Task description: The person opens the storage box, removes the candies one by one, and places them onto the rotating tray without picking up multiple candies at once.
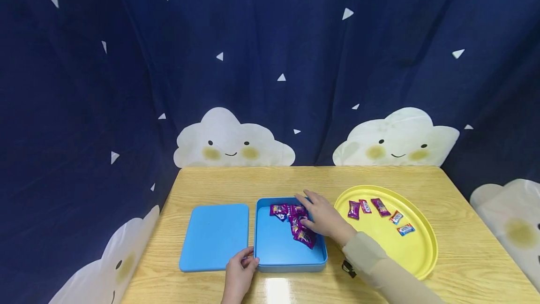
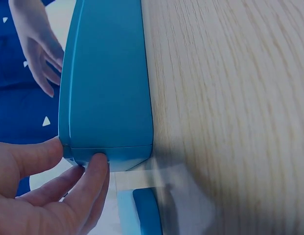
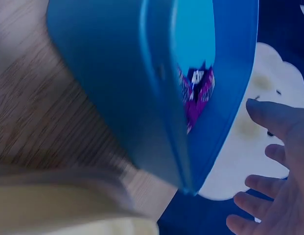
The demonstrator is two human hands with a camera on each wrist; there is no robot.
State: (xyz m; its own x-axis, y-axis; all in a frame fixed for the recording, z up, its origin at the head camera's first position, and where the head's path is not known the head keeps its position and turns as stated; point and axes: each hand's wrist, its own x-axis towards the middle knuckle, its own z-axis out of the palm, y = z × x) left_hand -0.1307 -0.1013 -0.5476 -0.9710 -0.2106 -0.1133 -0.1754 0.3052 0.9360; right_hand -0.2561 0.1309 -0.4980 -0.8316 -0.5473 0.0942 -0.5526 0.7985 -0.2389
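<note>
A blue open box stands on the table, with several purple-wrapped candies lying in its right and upper part. Its lower left corner is held by my left hand; in the left wrist view the thumb lies at the rim and the fingers against the outer wall. Above the box's right side my right hand hovers, fingers spread and holding nothing. From the right wrist view, that hand is apart from the box wall, with purple candies visible inside.
A blue lid lies flat left of the box. To the right, a round yellow tray bears several wrapped candies, purple, red and blue-white. A small black object shows below my right wrist. Behind the wooden table hangs a dark blue curtain.
</note>
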